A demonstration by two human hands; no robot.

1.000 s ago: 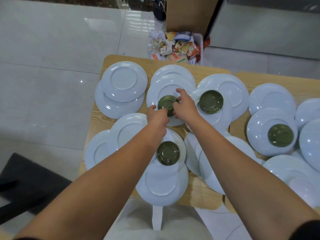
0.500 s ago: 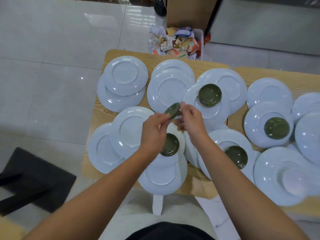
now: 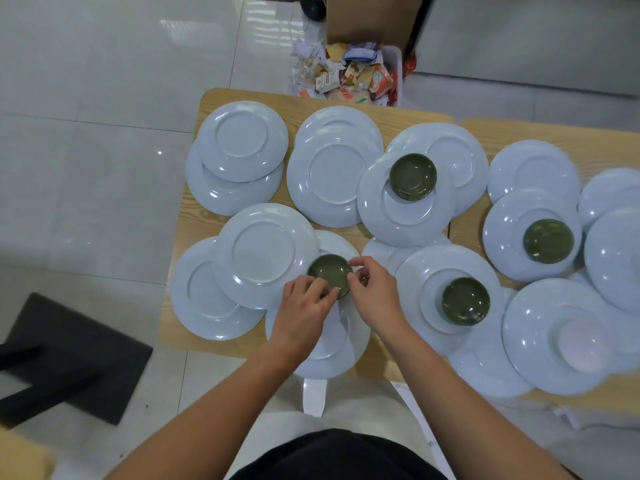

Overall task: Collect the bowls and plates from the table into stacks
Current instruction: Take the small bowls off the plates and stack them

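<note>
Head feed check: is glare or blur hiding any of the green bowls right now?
Head view: centre sharp, near green bowl held by left hand and right hand reads clearly; white plates carry only small glare dots; lower-right plate is smeared; light glares off the floor.

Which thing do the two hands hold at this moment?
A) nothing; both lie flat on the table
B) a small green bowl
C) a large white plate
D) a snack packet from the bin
B: the left hand and the right hand each pinch the rim of the small green bowl from opposite sides.
</note>
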